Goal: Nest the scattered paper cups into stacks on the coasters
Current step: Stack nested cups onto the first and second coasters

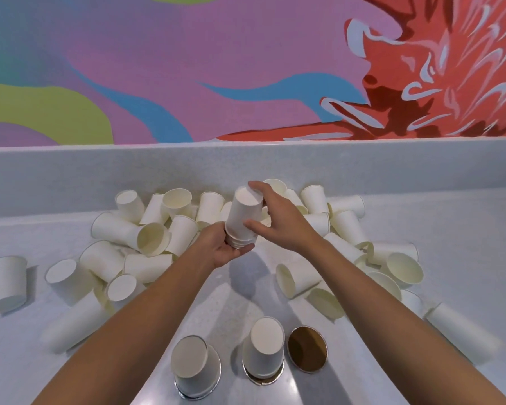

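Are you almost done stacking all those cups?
Not nearly. Two upside-down stacks already stand on coasters, the left stack and the middle stack. The brown coaster on the right is bare. The left hand holds a small stack from below and the right hand grips its top. Lots of loose cups lie scattered over the counter.

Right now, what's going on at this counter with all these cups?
A person is nesting paper cups. The left hand grips the rim end of an upturned cup stack held above the counter, while the right hand pinches its top cup. Nearest the camera, the left coaster and the middle coaster each carry upturned cups. The right coaster is bare. Many loose cups lie scattered on both sides.
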A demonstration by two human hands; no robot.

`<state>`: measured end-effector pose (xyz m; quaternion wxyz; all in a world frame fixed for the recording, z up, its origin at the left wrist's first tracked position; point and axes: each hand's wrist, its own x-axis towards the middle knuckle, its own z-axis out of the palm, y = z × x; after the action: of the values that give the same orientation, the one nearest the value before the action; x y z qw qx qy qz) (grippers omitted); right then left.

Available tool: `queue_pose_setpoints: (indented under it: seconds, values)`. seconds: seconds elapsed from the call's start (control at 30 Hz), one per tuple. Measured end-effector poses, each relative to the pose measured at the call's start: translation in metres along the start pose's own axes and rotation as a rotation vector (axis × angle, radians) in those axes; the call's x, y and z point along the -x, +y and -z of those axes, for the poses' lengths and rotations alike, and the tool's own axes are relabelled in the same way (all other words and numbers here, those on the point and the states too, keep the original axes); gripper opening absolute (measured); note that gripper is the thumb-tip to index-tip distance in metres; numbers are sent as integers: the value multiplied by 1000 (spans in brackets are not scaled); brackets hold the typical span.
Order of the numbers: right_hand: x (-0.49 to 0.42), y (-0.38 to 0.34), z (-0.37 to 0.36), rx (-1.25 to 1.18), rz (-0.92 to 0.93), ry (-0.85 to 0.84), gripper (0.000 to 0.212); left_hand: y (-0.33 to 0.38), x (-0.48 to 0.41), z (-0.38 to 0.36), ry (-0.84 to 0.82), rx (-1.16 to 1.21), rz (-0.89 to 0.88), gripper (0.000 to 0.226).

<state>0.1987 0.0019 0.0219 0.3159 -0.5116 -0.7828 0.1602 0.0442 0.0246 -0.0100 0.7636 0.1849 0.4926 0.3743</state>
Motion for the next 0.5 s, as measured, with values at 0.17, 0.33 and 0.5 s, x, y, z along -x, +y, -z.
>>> queue_pose_setpoints:
  seconds: [0.17,0.33,0.5]
  values:
    - [7,6,24,-38,-17,-76,73,-3,4,-10,-31,4,26,36]
    - [21,21,48,122,-168,-234,78,-2,8,-17,-24,74,31,39]
    - [46,41,28,787,-213,-823,82,-5,9,-7,6,60,37,36]
